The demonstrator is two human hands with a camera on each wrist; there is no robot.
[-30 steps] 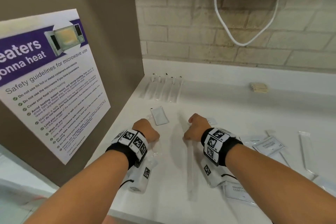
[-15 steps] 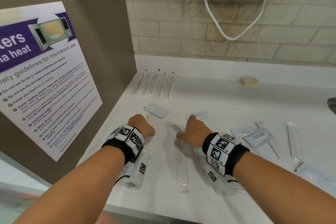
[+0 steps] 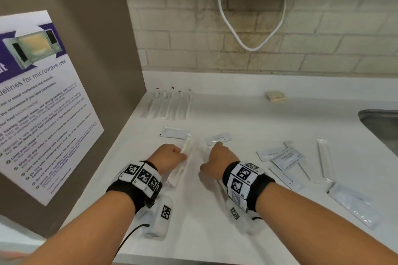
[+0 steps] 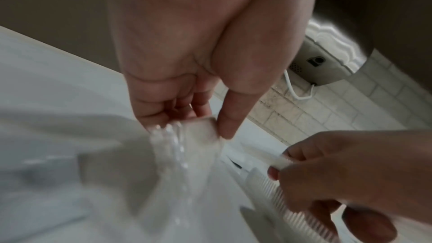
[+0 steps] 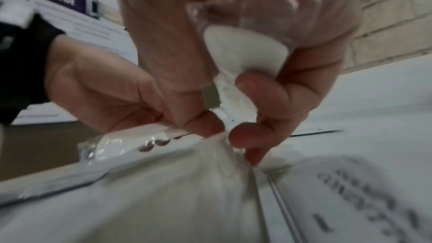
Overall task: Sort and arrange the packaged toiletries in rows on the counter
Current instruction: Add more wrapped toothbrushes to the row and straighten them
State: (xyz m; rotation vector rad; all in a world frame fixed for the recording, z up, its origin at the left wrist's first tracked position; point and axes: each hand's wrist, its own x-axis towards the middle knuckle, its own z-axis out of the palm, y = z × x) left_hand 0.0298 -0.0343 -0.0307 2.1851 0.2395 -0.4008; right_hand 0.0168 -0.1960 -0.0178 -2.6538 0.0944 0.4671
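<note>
The left hand (image 3: 170,156) now grips a wrapped comb (image 3: 182,162) lifted off the counter (image 3: 237,118); the right hand (image 3: 217,162), pinching another wrapped comb (image 5: 243,56), sits farther toward 12 o'clock, near the toothpaste sachet (image 3: 218,139).

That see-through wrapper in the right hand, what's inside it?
Inside the clear wrapper is a white comb; its teeth show in the left wrist view. The right hand pinches one end, and its fingers cover part of the comb.
</note>
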